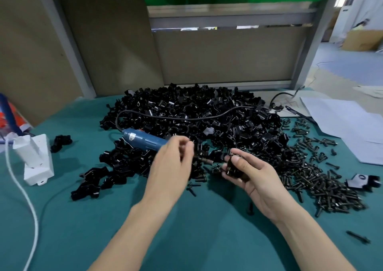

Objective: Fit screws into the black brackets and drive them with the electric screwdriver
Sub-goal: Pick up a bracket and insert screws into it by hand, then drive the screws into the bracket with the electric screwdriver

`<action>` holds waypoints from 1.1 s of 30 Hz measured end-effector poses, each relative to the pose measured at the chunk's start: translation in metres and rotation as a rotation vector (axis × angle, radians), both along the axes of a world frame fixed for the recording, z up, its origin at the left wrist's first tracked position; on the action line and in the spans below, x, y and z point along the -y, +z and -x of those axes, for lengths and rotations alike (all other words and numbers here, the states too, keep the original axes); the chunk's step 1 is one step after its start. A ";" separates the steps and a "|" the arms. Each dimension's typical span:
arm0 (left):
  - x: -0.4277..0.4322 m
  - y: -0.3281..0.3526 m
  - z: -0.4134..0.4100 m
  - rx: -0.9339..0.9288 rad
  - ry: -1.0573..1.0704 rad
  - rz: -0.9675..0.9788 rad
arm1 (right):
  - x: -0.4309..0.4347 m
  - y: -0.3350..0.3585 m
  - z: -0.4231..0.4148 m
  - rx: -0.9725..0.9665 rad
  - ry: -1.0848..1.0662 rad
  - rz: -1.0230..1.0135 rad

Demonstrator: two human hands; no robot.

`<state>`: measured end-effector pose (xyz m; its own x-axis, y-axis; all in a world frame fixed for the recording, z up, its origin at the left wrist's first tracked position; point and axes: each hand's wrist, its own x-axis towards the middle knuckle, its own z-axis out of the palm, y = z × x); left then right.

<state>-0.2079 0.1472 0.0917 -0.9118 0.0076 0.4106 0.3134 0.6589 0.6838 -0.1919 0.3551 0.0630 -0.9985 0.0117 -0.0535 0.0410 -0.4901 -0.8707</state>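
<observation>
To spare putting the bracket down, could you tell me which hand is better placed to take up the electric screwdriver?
Probably left. The left hand hovers right at the blue electric screwdriver, while the right hand is busy gripping a black bracket.

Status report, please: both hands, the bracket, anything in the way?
Right hand grips black bracket. Left hand at electric screwdriver tip, grip blurred. Cable crosses bracket pile.

Brackets (186, 100): looked glossy black plastic.
Screws (310, 173): looked dark metal.
Table cover (207, 239): was matt teal cloth.
Screwdriver (145, 141): had smooth blue casing.
Sheets (335, 117): were white paper.
</observation>
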 end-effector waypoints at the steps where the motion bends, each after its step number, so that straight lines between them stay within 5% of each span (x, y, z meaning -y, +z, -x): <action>1: 0.009 0.007 0.012 0.012 0.089 0.047 | -0.002 0.000 0.001 0.011 -0.017 0.050; 6: 0.044 0.032 0.061 0.358 0.418 0.369 | -0.006 0.000 0.004 0.042 -0.059 0.166; 9: 0.046 0.044 0.073 0.564 0.439 0.461 | -0.007 0.000 0.004 0.039 -0.063 0.174; 19: -0.001 0.053 0.114 0.824 0.458 0.415 | -0.007 -0.001 0.006 0.033 -0.053 0.152; 24: 0.024 0.022 0.124 0.737 0.379 -0.353 | -0.008 0.000 0.007 0.028 -0.064 0.180; 27: 0.036 0.020 0.110 0.638 0.286 -0.647 | -0.008 -0.001 0.010 0.023 -0.086 0.189; 33: 0.017 0.058 0.070 0.482 -0.388 -1.156 | -0.005 0.000 0.010 0.011 -0.127 0.156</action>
<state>-0.2778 0.1298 0.1501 -0.9860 0.1663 -0.0077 -0.0840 -0.4570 0.8855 -0.2023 0.3603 0.0634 -0.9889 0.1284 -0.0751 -0.0211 -0.6206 -0.7838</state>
